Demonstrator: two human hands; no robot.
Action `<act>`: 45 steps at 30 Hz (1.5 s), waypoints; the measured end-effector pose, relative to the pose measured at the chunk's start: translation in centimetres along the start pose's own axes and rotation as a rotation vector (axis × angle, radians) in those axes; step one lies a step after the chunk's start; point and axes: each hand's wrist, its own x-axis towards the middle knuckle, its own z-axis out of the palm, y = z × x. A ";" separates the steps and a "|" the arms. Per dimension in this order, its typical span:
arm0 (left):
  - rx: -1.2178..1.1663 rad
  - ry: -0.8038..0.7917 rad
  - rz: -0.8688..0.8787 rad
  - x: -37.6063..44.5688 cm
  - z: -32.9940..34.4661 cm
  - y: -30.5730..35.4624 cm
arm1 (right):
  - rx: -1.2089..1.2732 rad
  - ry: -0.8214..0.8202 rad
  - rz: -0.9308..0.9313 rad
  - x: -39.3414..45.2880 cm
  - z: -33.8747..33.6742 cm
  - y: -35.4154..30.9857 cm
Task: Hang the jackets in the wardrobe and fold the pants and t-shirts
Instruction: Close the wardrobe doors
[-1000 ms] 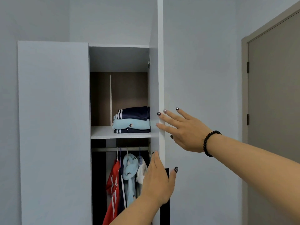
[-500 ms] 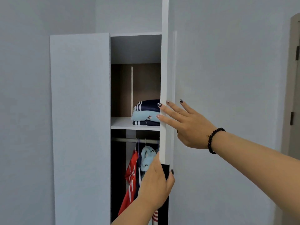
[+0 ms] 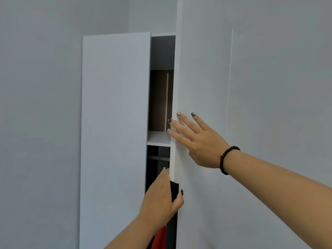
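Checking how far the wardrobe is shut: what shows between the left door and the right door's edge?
In the head view, a narrow gap between left door and right door: white shelf, hanging rail, red garment.

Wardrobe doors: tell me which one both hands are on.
The right door: the right hand lies flat on its front and the left hand grips its black-handled edge. The left door is untouched.

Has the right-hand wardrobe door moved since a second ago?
Yes. The right door has swung toward the left door; the gap between them is narrower, and the folded stack on the shelf is now hidden.
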 end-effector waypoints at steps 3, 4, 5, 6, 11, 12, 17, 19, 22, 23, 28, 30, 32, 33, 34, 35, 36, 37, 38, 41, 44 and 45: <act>0.189 0.031 0.013 0.9 -0.1 -4.9 | -0.039 -0.011 -0.021 2.9 2.2 -1.2; 0.229 0.030 0.015 1.3 -0.2 -6.3 | -0.051 -0.022 -0.027 3.8 3.0 -1.5; 0.242 0.017 0.002 1.6 -0.2 -7.6 | -0.061 -0.033 -0.031 4.7 3.7 -1.9; 0.246 0.000 -0.021 2.0 -0.3 -8.8 | -0.070 -0.043 -0.031 5.6 4.4 -2.3; 0.330 -0.097 -0.114 4.3 -0.4 -13.9 | -0.096 -0.092 0.015 9.5 7.5 -4.4; 0.335 -0.092 -0.129 4.7 -0.3 -14.7 | -0.096 -0.104 0.025 10.1 8.1 -4.7; 0.365 -0.197 -0.148 6.2 -0.2 -17.6 | -0.067 -0.124 0.091 11.3 10.6 -5.7; 0.352 -0.251 -0.167 6.5 -0.4 -18.4 | -0.054 -0.122 0.118 11.8 11.4 -6.2; 0.335 -0.264 -0.218 7.1 -0.3 -19.8 | -0.043 -0.129 0.115 12.6 12.7 -6.5; 0.330 -0.267 -0.238 7.4 -0.3 -20.2 | -0.050 -0.134 0.089 12.8 13.2 -6.3; 0.337 -0.256 -0.300 9.3 0.2 -22.4 | -0.092 -0.122 -0.070 13.9 16.3 -4.1; 0.331 -0.246 -0.315 10.0 0.5 -23.3 | -0.091 -0.102 -0.093 14.3 17.5 -3.7; 0.323 -0.228 -0.335 10.5 0.7 -24.0 | -0.076 -0.090 -0.086 14.6 18.7 -3.7; 0.326 -0.226 -0.341 10.8 0.9 -24.4 | -0.066 -0.088 -0.077 14.7 19.2 -3.8; 0.324 -0.224 -0.338 11.2 1.0 -24.7 | -0.058 -0.088 -0.069 14.8 19.8 -3.9; 0.322 -0.223 -0.335 11.6 1.0 -25.1 | -0.053 -0.090 -0.065 14.9 20.2 -3.9; 0.327 -0.224 -0.333 12.0 1.1 -25.4 | -0.051 -0.094 -0.067 15.1 20.7 -3.8; 0.337 -0.222 -0.332 12.4 1.2 -25.8 | -0.051 -0.096 -0.070 15.2 21.2 -3.7; 0.336 -0.213 -0.335 12.7 1.4 -26.1 | -0.047 -0.095 -0.071 15.4 21.7 -3.5; 0.290 -0.154 -0.376 13.0 2.9 -27.4 | -0.015 -0.087 -0.056 15.7 23.1 -3.6; 0.277 -0.023 -0.381 13.6 4.5 -28.4 | 0.002 -0.068 -0.041 15.9 24.3 -3.7; 0.275 -0.024 -0.390 13.7 4.9 -28.5 | 0.006 -0.069 -0.043 15.9 24.6 -3.6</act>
